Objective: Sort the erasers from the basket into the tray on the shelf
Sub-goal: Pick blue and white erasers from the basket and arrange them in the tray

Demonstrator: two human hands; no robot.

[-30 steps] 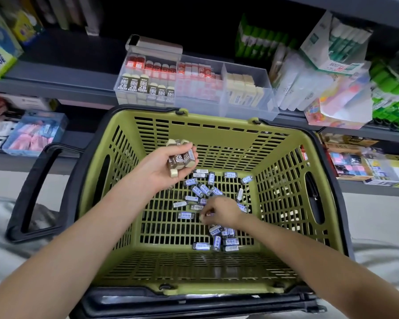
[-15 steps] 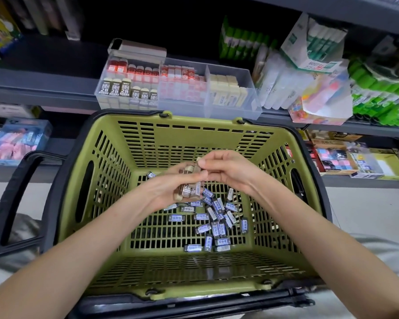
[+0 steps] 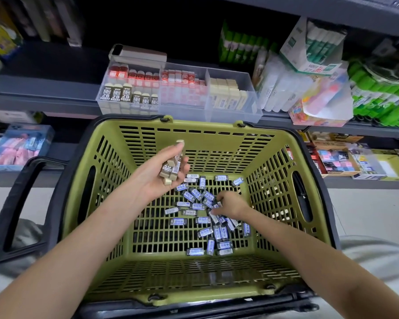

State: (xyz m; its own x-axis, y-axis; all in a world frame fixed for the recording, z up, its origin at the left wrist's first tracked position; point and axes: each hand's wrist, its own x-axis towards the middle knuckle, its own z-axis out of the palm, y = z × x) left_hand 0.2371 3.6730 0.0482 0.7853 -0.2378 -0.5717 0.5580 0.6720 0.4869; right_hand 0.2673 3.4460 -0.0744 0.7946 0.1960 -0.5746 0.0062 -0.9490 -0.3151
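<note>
A green basket [image 3: 219, 143] sits in front of me with several small blue-labelled erasers [image 3: 195, 194] scattered on its slatted floor. My left hand [image 3: 158, 176] hovers above the basket's middle, palm up, holding a bundle of beige erasers [image 3: 172, 170]. My right hand [image 3: 229, 204] reaches down onto the eraser pile, fingers curled among them; whether it pinches one is hidden. On the shelf behind the basket stands a clear divided tray [image 3: 255, 104] with rows of beige, red and cream erasers.
The basket's black handle [image 3: 14, 203] lies folded out to the left. Glue sticks and white boxes [image 3: 313, 49] crowd the shelf right of the tray. A blue box [image 3: 19, 146] sits on the lower shelf at left, more boxed goods [image 3: 346, 160] at right.
My right hand left the left hand and dropped back down onto the erasers on the basket floor. My left hand stayed raised with its bundle, moving slightly left.
</note>
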